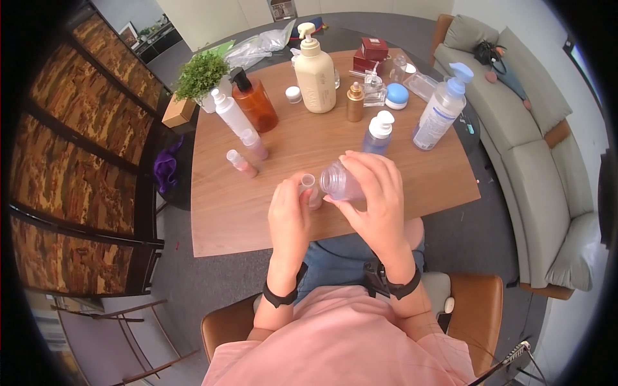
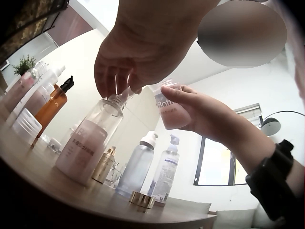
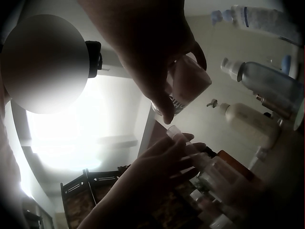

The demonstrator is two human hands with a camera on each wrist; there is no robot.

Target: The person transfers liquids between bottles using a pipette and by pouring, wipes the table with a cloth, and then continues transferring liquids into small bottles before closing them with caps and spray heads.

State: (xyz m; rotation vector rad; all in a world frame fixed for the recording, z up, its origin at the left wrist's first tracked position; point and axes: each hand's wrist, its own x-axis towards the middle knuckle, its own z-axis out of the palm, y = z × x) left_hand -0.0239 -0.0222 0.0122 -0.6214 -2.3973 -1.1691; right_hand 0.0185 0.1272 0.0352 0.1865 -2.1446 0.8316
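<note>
My left hand (image 1: 288, 209) pinches a small clear funnel-shaped piece (image 2: 127, 94) at the mouth of a clear bottle. That bottle (image 2: 81, 155) stands upright on the table and has a printed label and pink contents. In my right hand (image 1: 381, 196) is a second clear bottle (image 1: 341, 181), uncapped, its threaded mouth tilted towards the left hand. Pink shows inside this held bottle too in the left wrist view. The fingers and thumb wrap round its sides, close above the clear piece in the right wrist view.
Two small pink bottles stand left on the wooden table (image 1: 219, 219). Behind are an amber pump bottle (image 1: 257, 106), a cream pump bottle (image 1: 315, 77) and a gold bottle (image 1: 355, 103). A white-topped bottle (image 1: 378, 134) stands beyond the right hand. A gold ring-shaped cap (image 2: 142, 199) lies nearby.
</note>
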